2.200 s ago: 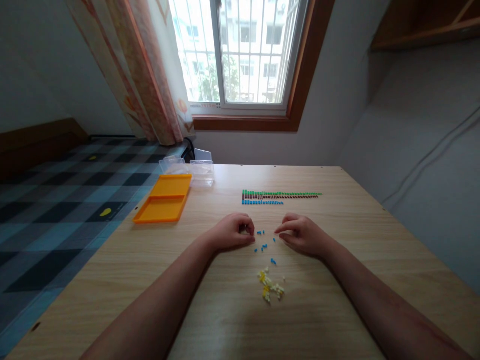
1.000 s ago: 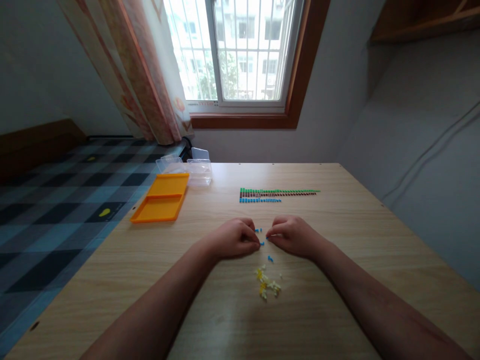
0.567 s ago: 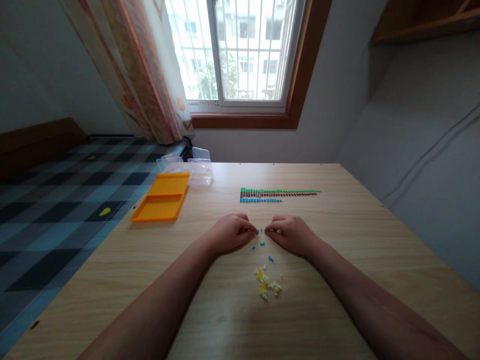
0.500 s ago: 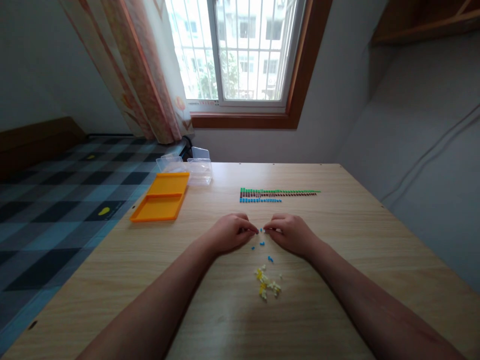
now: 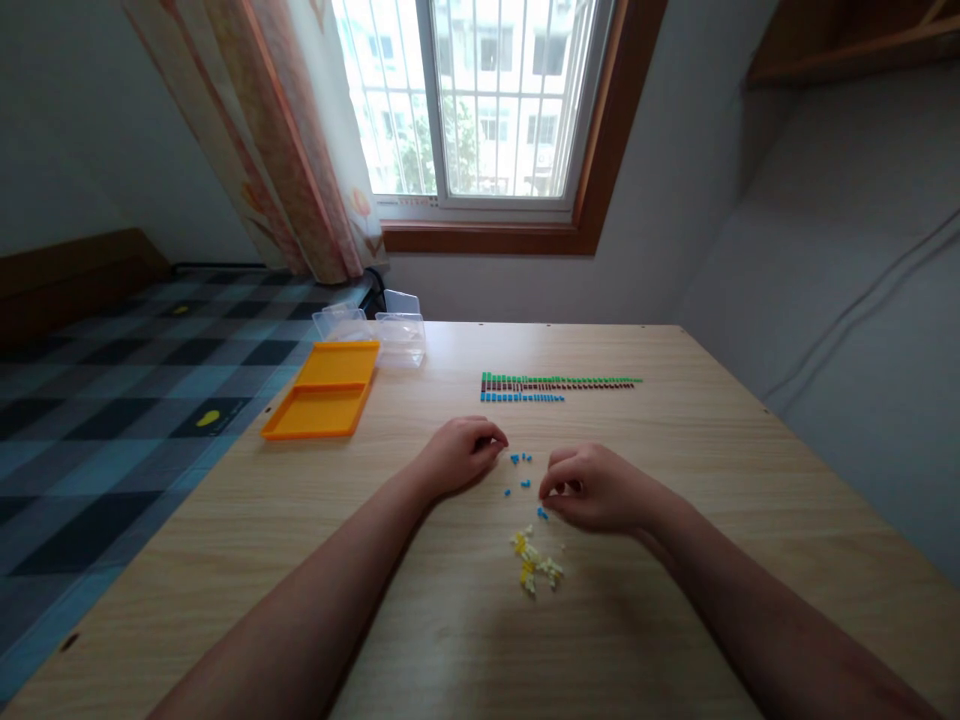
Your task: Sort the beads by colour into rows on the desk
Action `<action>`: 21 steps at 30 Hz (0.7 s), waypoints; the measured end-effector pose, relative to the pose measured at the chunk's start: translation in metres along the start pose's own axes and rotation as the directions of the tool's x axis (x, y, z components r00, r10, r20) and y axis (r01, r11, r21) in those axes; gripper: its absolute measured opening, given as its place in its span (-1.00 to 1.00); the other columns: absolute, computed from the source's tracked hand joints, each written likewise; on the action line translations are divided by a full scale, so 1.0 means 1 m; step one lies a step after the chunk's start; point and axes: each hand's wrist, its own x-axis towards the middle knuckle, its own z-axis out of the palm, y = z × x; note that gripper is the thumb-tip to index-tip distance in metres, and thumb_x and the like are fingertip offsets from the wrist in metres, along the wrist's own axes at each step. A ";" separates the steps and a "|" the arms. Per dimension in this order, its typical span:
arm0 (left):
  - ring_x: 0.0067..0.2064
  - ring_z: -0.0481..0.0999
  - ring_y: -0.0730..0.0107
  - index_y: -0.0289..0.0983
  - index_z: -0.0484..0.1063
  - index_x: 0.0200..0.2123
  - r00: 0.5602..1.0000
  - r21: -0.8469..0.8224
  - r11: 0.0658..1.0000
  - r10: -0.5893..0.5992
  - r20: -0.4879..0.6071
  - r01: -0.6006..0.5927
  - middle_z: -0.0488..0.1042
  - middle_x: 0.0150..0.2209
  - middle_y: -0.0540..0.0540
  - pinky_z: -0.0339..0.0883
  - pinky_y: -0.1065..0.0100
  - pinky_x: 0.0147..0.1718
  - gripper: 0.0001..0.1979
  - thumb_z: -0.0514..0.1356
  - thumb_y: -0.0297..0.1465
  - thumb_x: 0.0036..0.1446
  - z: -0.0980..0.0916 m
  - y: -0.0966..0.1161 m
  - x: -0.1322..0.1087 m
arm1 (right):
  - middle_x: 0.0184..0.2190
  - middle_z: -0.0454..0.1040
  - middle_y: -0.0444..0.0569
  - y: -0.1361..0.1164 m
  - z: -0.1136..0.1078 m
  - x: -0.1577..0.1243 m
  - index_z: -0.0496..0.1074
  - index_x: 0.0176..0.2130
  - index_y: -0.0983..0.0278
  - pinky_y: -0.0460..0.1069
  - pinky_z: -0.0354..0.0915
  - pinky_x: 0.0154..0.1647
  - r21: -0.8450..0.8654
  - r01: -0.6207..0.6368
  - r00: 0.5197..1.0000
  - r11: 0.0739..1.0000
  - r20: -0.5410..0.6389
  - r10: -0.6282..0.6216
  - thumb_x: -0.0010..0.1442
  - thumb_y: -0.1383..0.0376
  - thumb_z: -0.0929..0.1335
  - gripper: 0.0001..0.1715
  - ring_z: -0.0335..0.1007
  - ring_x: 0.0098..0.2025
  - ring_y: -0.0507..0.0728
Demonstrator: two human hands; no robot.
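Observation:
Several small blue pieces (image 5: 526,484) lie scattered on the wooden table between my hands. My left hand (image 5: 463,455) rests beside the upper blue pieces, its fingers closed together; anything in the fingertips is too small to make out. My right hand (image 5: 589,487) is curled with thumb and fingertips close together, just above a blue piece (image 5: 541,513); whether it holds something cannot be made out. Nearer to me lies a loose pile of yellow and cream pieces (image 5: 529,564). Beyond my hands, green, dark brown and blue pieces (image 5: 521,398) stand in long rows.
An open orange tray (image 5: 324,411) lies at the table's left edge, with clear plastic holders (image 5: 400,340) behind it. Left of the table is a bed with a checked cover (image 5: 135,400). A window and curtain are behind.
My right hand has moved toward me and slightly right, down to the lower blue piece. My left hand has drawn back a little up and left, uncovering blue pieces.

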 end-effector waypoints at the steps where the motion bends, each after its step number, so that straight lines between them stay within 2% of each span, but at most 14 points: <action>1: -0.26 0.51 0.35 -0.27 0.56 -0.33 1.000 0.004 1.000 -0.001 0.002 0.001 0.58 -0.30 -0.08 0.36 0.36 -0.22 -0.83 0.16 -0.54 0.14 0.000 0.000 0.000 | -0.43 0.50 -0.14 -0.003 0.001 0.000 0.59 -0.32 0.19 -0.11 0.18 -0.42 0.014 0.009 1.000 1.000 0.029 -0.009 0.09 0.42 0.38 -0.81 0.35 -0.45 -0.02; 4: -0.26 0.51 0.35 -0.26 0.57 -0.33 1.000 0.007 1.000 0.000 0.005 0.000 0.58 -0.30 -0.07 0.36 0.36 -0.22 -0.83 0.16 -0.54 0.13 0.000 0.000 0.000 | -0.43 0.49 -0.13 -0.009 0.000 0.000 0.60 -0.30 0.19 -0.11 0.17 -0.43 0.011 0.017 0.997 1.000 0.073 -0.017 0.10 0.39 0.39 -0.83 0.34 -0.45 -0.02; 14: -0.28 0.52 0.36 -0.26 0.58 -0.33 1.000 0.009 1.000 -0.002 -0.006 0.002 0.59 -0.31 -0.06 0.35 0.38 -0.24 -0.83 0.17 -0.54 0.11 0.001 -0.001 0.000 | -0.39 0.55 -0.12 -0.015 -0.001 0.001 0.62 -0.30 0.17 -0.10 0.20 -0.39 -0.060 0.047 0.993 0.997 0.108 -0.040 0.16 0.41 0.35 -0.76 0.38 -0.45 -0.01; 21: -0.28 0.51 0.36 -0.27 0.58 -0.34 1.000 0.006 1.000 -0.002 -0.007 0.002 0.58 -0.32 -0.07 0.35 0.38 -0.24 -0.83 0.17 -0.53 0.12 0.002 -0.002 0.000 | -0.38 0.56 -0.11 -0.011 0.002 0.001 0.61 -0.30 0.17 -0.08 0.20 -0.36 -0.128 0.025 0.997 0.991 0.081 -0.015 0.17 0.40 0.35 -0.77 0.42 -0.39 0.02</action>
